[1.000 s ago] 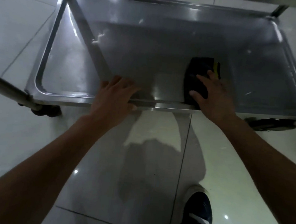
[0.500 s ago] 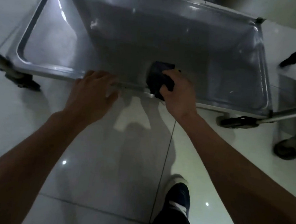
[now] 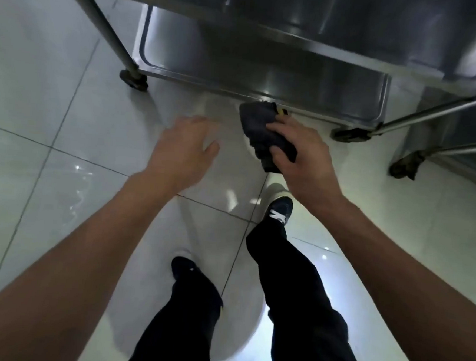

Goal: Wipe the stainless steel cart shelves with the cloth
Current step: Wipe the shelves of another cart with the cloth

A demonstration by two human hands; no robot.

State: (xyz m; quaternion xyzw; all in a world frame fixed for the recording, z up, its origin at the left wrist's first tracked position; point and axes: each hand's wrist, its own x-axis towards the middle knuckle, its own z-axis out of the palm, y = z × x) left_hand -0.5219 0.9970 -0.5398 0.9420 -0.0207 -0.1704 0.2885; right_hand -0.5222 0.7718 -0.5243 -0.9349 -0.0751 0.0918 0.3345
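The stainless steel cart [image 3: 266,78] stands in the upper part of the head view, its bottom shelf low over the floor and a higher shelf [image 3: 354,27] above it at the top right. My right hand [image 3: 303,159] grips a dark cloth [image 3: 263,128] with a yellow edge, held in the air just in front of the bottom shelf's near rim. My left hand [image 3: 182,148] hovers over the floor to the left of the cloth, fingers spread, touching nothing.
White floor tiles [image 3: 50,153] spread around the cart. Cart legs end in castors at left [image 3: 134,80] and right [image 3: 352,133]. A second metal frame with its own castor [image 3: 404,165] stands at the right. My legs and dark shoes [image 3: 280,208] are below.
The view has pulled back and up from the cart. My right hand has lifted the cloth off the bottom shelf's rim. My left hand has let go of the rim and drawn back.
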